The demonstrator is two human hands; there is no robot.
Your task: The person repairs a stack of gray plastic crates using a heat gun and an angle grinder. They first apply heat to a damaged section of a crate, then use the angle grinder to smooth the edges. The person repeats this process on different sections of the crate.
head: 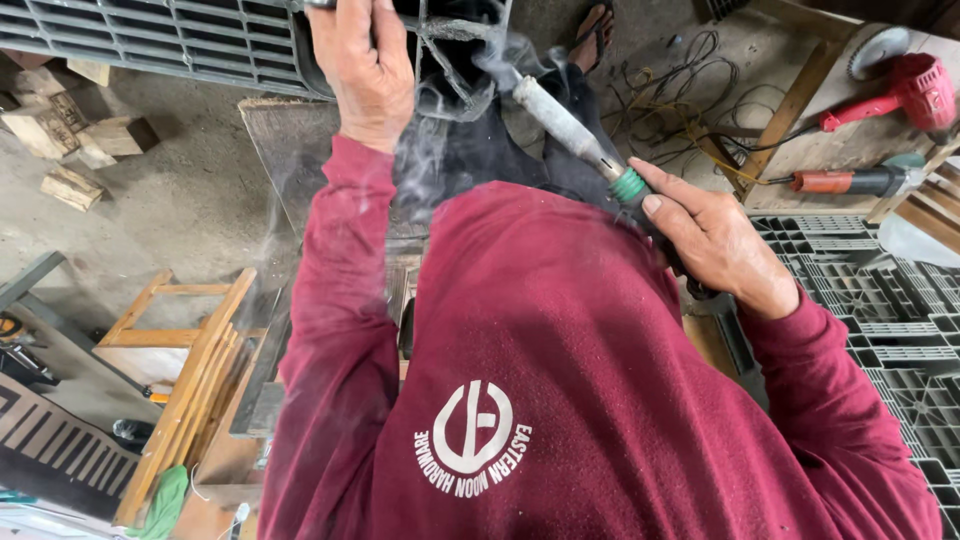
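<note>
My left hand point(365, 70) grips the edge of a dark plastic part point(452, 75) held upright in front of me, next to a grey slatted grille point(150, 35). Around the black handle of a heating iron point(562, 122) with a pale shaft and green collar, my right hand point(715, 238) is closed. The iron's tip rests against the dark plastic part, and smoke rises from that spot. My maroon sleeves and shirt fill the lower frame and hide what is beneath.
A red circular saw point(915, 90) and an orange-red power tool point(850, 181) lie on a wooden bench at right, with tangled cables point(680, 100) beside it. Black plastic crates point(880, 300) sit lower right. Wooden blocks point(70, 130) and a wooden frame point(190, 340) are at left.
</note>
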